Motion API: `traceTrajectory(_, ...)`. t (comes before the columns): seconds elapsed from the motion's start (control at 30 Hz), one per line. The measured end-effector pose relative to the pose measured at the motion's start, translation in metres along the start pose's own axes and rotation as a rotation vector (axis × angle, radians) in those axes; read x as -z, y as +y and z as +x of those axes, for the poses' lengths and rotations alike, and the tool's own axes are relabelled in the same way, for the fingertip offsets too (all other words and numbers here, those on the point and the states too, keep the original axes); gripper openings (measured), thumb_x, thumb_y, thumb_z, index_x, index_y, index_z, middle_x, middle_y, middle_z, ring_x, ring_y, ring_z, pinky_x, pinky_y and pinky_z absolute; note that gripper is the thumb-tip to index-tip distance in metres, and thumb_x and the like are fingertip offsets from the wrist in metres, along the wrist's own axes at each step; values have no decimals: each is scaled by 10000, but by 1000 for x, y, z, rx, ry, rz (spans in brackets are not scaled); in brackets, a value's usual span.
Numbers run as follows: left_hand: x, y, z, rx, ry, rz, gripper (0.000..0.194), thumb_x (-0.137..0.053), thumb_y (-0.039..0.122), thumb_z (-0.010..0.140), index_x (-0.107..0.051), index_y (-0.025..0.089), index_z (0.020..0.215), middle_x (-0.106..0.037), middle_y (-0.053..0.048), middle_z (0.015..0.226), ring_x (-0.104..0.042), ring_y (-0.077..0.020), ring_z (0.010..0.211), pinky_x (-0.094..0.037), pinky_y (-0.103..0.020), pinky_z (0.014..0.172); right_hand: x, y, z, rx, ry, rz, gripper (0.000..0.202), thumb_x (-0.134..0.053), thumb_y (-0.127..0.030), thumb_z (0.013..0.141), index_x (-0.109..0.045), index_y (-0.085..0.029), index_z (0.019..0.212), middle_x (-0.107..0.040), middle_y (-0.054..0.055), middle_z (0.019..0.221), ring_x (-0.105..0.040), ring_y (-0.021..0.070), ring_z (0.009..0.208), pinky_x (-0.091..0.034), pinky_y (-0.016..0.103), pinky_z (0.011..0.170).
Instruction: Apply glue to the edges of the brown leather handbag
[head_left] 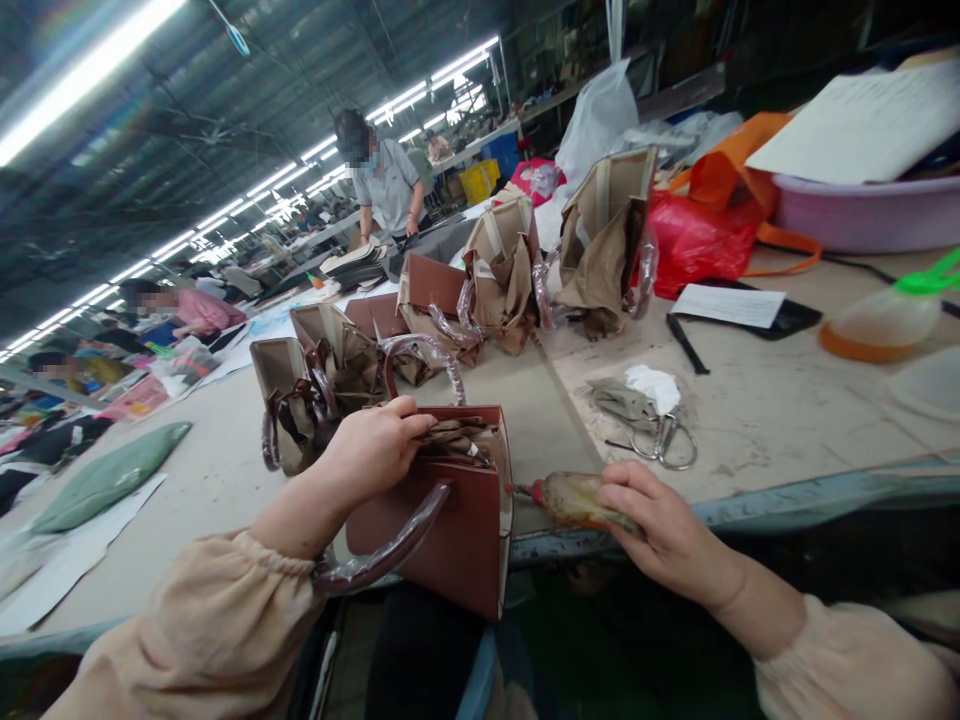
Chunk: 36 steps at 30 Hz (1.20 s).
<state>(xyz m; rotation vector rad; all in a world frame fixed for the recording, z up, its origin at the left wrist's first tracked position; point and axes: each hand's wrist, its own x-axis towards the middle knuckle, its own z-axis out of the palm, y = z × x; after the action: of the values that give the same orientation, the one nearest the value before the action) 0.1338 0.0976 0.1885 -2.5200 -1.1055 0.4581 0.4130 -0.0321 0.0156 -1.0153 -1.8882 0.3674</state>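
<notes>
A brown handbag (465,530) leans at the table's front edge, its handles wrapped in clear plastic and its tan lining bunched at the opening. My left hand (379,445) grips the bag at its top, fingers closed over the lining and rim. In my right hand (664,525) is a squeeze bottle (574,497) of yellowish content, lying sideways with its red-collared tip at the bag's side edge. Whether the tip touches the edge I cannot tell. Past the bag stand several more unfinished-looking handbags (502,270) with their linings pulled out.
Scissors (664,440) lie beside a crumpled cloth on the right. Farther right are a black strip (686,343), a white paper (727,305), a green-capped bottle (877,325) and a purple basin (870,215). A green plastic-wrapped bundle (112,475) lies left. A co-worker (386,185) stands across the table.
</notes>
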Motion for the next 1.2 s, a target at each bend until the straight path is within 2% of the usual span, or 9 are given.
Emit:
traceTrajectory(0.27, 2, 2, 2, -18, 2, 22, 338, -404, 221, 852, -644, 279, 1084, -605, -31, 961, -643, -176, 769, -442, -261, 583, 1, -6, -3, -2, -178, 42, 167, -448, -64, 830, -487, -207, 908, -478, 64, 929, -484, 180, 821, -452, 301, 680)
traceTrajectory(0.33, 2, 2, 3, -27, 5, 15, 339, -395, 222, 859, -643, 278, 1085, -604, -31, 965, -644, -178, 775, -445, -262, 588, 0, -7, -1, 15, -188, 30, 168, -438, -51, 822, -489, -201, 879, -475, 61, 910, -471, 181, 811, -436, 303, 671)
traceTrajectory(0.6, -1, 1, 5, -16, 5, -20, 377, -419, 183, 836, -636, 278, 1130, -616, -35, 1019, -643, -167, 787, -473, -262, 670, 8, -4, 13, 150, 12, -98, 265, -439, -11, 805, -532, -205, 959, -486, 51, 891, -451, 178, 801, -405, 321, 697)
traceTrajectory(0.8, -5, 0, 8, -20, -15, -13, 357, -430, 203, 841, -642, 285, 1117, -610, -30, 994, -648, -191, 789, -480, -293, 660, 5, -3, 8, 95, -79, -80, 226, -420, 11, 779, -499, -184, 859, -476, 61, 899, -445, 187, 819, -409, 329, 690)
traceTrajectory(0.9, -7, 0, 9, -20, -14, -21, 343, -419, 221, 860, -642, 286, 1113, -610, -27, 986, -653, -197, 790, -479, -298, 651, 5, -5, 5, 79, -101, -44, 211, -416, -5, 805, -495, -186, 879, -484, 63, 906, -458, 182, 813, -427, 317, 680)
traceTrajectory(1.2, -6, 2, 9, -9, -10, -45, 364, -430, 198, 857, -627, 289, 1149, -608, -31, 1018, -646, -165, 819, -479, -259, 720, 5, -2, 4, 58, 38, -40, 267, -458, -42, 840, -489, -206, 1048, -484, 74, 987, -496, 182, 874, -485, 309, 733)
